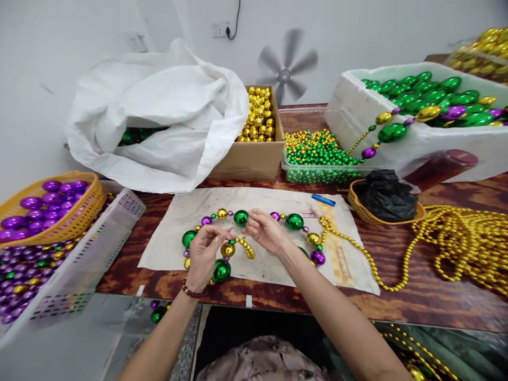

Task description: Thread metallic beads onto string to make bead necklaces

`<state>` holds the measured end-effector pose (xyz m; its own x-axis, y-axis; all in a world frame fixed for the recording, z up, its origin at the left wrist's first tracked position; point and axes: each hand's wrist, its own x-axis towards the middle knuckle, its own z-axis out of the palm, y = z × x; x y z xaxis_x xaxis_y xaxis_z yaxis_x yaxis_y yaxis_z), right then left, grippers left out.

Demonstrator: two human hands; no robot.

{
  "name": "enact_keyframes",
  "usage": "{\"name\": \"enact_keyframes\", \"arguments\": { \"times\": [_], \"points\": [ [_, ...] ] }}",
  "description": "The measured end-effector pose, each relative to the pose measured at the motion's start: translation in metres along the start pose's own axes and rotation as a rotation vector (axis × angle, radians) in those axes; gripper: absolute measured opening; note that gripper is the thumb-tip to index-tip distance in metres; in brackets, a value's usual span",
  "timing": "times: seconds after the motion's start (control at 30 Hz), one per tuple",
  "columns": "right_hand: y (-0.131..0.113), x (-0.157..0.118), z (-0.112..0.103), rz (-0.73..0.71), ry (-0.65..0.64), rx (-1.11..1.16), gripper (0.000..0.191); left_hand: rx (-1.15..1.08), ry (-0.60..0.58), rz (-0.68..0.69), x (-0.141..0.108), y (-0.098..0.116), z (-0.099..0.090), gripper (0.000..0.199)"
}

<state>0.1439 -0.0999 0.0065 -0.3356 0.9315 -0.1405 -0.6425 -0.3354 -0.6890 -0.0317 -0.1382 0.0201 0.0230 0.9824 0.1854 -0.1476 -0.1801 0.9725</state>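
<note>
A string of green, gold and purple beads [221, 270] lies in a loop on a pale cloth [166, 238]. My left hand [206, 251], with a beaded bracelet [192, 291] at the wrist, pinches a thin pale thread near a gold bead [228, 249]. Close by on the right, my right hand [264, 230] is closed in a pinch beside a large green bead [240, 218]; what lies between its fingertips is too small to make out. A short loop of small gold beads [248, 247] hangs between the two hands.
Purple beads fill an orange basket [93, 209] at left. Behind the cloth stand a cardboard box [246, 160], a clear tray [323, 174] and a foam box [341, 100]. Gold bead strands [472, 243] lie at right; a blue object [323, 199] rests on the cloth.
</note>
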Motion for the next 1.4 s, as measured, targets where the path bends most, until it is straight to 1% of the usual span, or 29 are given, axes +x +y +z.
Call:
{"name": "enact_keyframes", "arguments": {
  "times": [0.13, 0.23, 0.33, 0.43, 0.5, 0.53, 0.63, 0.7, 0.8, 0.93, 1.07, 1.1, 1.2, 1.27, 1.33, 1.4],
  "points": [
    [0.004, 0.001, -0.006, -0.005, -0.001, -0.145, 0.023, -0.12, -0.006, -0.17, 0.0, 0.005, 0.006, 0.022],
    [0.005, 0.002, -0.008, -0.004, -0.026, -0.254, 0.023, -0.151, -0.076, -0.298, 0.001, 0.01, 0.006, 0.025],
    [0.006, 0.002, -0.006, -0.022, -0.035, -0.293, 0.024, -0.174, -0.165, -0.455, 0.006, 0.011, -0.002, 0.026],
    [0.002, -0.001, -0.002, -0.069, -0.019, -0.305, 0.023, -0.266, -0.169, -0.652, 0.018, 0.01, -0.011, 0.031],
    [-0.002, -0.006, -0.001, -0.042, -0.041, -0.317, 0.022, -0.311, -0.163, -0.76, 0.028, 0.007, -0.015, 0.032],
    [-0.004, -0.009, -0.001, -0.017, -0.063, -0.314, 0.022, -0.317, -0.178, -0.788, 0.032, 0.006, -0.016, 0.032],
    [-0.007, -0.018, -0.005, 0.021, -0.103, -0.26, 0.022, -0.293, -0.24, -0.786, 0.039, 0.001, -0.015, 0.029],
    [-0.007, -0.022, -0.007, -0.002, -0.075, -0.24, 0.023, -0.247, -0.246, -0.774, 0.041, -0.001, -0.013, 0.027],
    [-0.011, -0.021, -0.005, -0.052, -0.017, -0.243, 0.024, -0.176, -0.241, -0.766, 0.04, -0.002, -0.012, 0.032],
    [-0.02, -0.01, 0.004, -0.125, 0.024, -0.302, 0.021, -0.159, -0.32, -0.752, 0.039, 0.0, -0.013, 0.031],
    [-0.022, 0.014, 0.013, -0.17, 0.039, -0.521, 0.01, -0.154, -0.389, -0.709, 0.036, 0.002, -0.016, 0.029],
    [-0.021, 0.021, 0.015, -0.19, 0.036, -0.633, 0.009, -0.145, -0.4, -0.695, 0.035, 0.002, -0.016, 0.028],
    [-0.016, 0.035, 0.021, -0.266, 0.037, -1.061, 0.009, -0.108, -0.422, -0.655, 0.033, 0.003, -0.016, 0.027],
    [-0.013, 0.035, 0.023, -0.304, 0.055, -1.238, 0.01, -0.097, -0.416, -0.623, 0.032, 0.003, -0.016, 0.026],
    [-0.01, 0.027, 0.022, -0.311, 0.044, -1.293, 0.019, -0.101, -0.393, -0.58, 0.032, 0.004, -0.017, 0.024],
    [-0.007, 0.015, 0.019, -0.275, -0.05, -1.304, 0.027, -0.109, -0.375, -0.547, 0.032, 0.005, -0.02, 0.023]
  ]
}}
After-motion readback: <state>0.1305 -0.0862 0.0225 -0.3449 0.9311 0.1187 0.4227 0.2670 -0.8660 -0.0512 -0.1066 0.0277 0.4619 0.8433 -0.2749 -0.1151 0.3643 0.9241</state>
